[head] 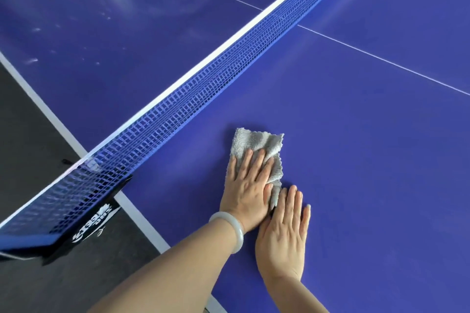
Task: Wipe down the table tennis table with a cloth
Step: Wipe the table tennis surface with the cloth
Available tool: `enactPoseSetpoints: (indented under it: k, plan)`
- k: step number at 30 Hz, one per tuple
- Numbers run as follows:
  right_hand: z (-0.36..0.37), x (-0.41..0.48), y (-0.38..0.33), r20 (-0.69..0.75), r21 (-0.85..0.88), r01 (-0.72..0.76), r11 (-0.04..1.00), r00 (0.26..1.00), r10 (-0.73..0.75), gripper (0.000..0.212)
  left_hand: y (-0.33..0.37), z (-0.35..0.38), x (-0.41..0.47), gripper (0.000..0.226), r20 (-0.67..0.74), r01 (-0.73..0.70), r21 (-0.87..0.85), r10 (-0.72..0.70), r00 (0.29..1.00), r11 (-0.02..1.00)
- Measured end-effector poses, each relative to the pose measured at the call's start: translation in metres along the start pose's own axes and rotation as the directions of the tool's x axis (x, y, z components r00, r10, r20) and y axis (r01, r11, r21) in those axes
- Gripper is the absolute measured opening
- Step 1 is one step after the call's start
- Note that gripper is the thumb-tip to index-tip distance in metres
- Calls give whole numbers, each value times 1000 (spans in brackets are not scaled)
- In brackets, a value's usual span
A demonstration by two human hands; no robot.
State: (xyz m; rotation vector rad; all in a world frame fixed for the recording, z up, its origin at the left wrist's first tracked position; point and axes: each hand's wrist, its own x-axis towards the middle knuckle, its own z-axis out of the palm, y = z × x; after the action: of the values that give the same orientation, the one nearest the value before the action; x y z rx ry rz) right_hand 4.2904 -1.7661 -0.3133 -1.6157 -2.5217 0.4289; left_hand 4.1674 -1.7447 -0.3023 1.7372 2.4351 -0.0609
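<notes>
Table [368, 134]: blue top, fills most of view. White border runs along the side edge at lower left; thin white centre line crosses upper right. Wide bare surface to the right of & beyond the hands.
Floor [30, 134]: dark grey, outside the side edge, left.
Net [203, 79]: blue mesh w/ white top band, diagonal from lower left to upper right; near the cloth, not touching.
Far half: pale smudges [33, 60] on the surface beyond the net.
Net clamp [96, 213]: black, at the table's side edge at net's near end; white print too blurred to read.
Right hand [282, 231]: flat on bare table, fingers straight, just beside & behind the left; index tip seems to touch the cloth's near corner, hard to tell.
Left hand [245, 185]: flat, fingers straight & close, pressing on the cloth.
Cloth [256, 142]: grey terry, crumpled, on near half between net & centre line; far part sticks out past left fingertips.
Bangle [232, 231]: pale, on left wrist.
</notes>
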Motion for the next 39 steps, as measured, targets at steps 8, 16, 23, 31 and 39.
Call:
enactPoseSetpoints:
  k: [8, 16, 23, 31, 39]
  plan:
    - [2, 1, -3, -39, -90, -48, 995, 998, 45, 67, -111, 1, -34, 55, -72, 5, 22, -4, 997, 1000]
    - [2, -1, -7, -44, -143, -73, 987, 997, 67, 70, -128, 9, -93, 55, -118, 341, -82, -349, 930, 936]
    - [-3, -2, -12, -19, -125, -102, 987, 995, 101, 62, -179, 11, -111, 55, -106, 185, -15, -186, 977, 983]
    - [-5, -2, -13, -10, -131, -117, 984, 993, 117, 63, -82, 30, -153, 55, -133, 100, -150, -120, 984, 984]
    - [-5, -1, -13, 0, -126, -124, 984, 992, 125, 63, -145, 15, -134, 56, -144, 436, -208, -468, 872, 876]
